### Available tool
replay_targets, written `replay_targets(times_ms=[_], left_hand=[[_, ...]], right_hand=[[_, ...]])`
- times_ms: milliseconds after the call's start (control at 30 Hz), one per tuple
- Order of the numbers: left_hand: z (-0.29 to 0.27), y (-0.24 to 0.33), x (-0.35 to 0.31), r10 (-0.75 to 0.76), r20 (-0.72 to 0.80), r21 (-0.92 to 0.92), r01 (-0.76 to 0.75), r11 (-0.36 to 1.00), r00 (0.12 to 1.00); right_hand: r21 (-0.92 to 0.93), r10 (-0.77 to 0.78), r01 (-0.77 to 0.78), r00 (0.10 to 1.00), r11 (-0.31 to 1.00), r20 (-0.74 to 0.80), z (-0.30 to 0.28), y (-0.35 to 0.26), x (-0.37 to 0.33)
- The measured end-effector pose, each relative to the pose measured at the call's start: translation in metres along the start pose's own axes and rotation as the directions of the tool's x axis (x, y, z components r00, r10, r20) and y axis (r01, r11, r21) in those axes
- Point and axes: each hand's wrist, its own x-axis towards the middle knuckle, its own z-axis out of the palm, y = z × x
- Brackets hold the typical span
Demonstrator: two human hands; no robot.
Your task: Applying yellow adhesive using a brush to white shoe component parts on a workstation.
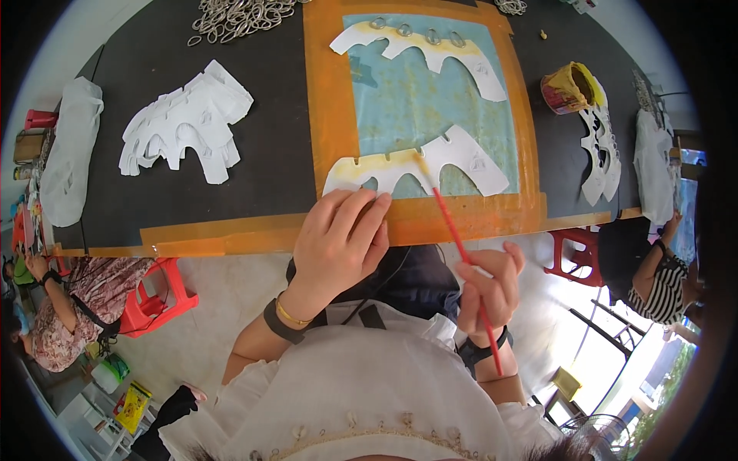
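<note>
A white cut-out piece (469,167) with scalloped notches lies at the near edge of a light-blue sheet, yellow glue spread along its upper left edge. My left hand (342,234) is curled with its fingertips on the piece's lower left edge, holding it. In my right hand (492,290) is a thin red-handled brush (451,217), gripped partway along, its tip touching the yellow band near the middle of the piece. Farther up the sheet lies a similar white piece (483,75), with several metal rings (405,30) along its glued edge.
Orange tape (330,100) frames the blue sheet (400,115). At left lies a stack of white pieces (181,123); metal rings (238,19) are heaped behind. A glue-stained pot (567,88) stands at right beside white cut-outs (603,157). Other people sit at both sides near red stools (157,300).
</note>
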Motion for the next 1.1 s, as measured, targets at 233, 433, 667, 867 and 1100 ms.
replay_targets(times_ms=[233, 433, 667, 867, 1100], left_hand=[[0.0, 0.001, 0.001, 0.007, 0.005, 0.003, -0.007, 1.0, 1.0], [0.001, 0.001, -0.001, -0.026, 0.012, -0.02, 0.027, 0.999, 1.0], [-0.002, 0.002, -0.003, -0.026, 0.017, -0.014, 0.027, 1.0, 1.0], [-0.001, 0.001, 0.0, -0.001, 0.017, 0.0, 0.001, 1.0, 1.0], [0.0, 0.002, -0.002, -0.027, 0.028, -0.011, 0.027, 1.0, 0.999]], right_hand=[[-0.031, 0.021, -0.021, 1.0, 0.999, -0.006, -0.01, 0.001, -0.002], [0.06, -0.017, 0.013, 0.998, 0.998, 0.062, -0.003, -0.006, 0.007], [0.04, 0.025, -0.024, 0.999, 0.999, -0.024, -0.002, -0.005, 0.011], [0.034, 0.087, -0.088, 0.996, 0.996, 0.02, -0.019, 0.002, 0.01], [0.033, 0.025, -0.027, 0.997, 0.999, 0.072, -0.005, 0.004, 0.006]])
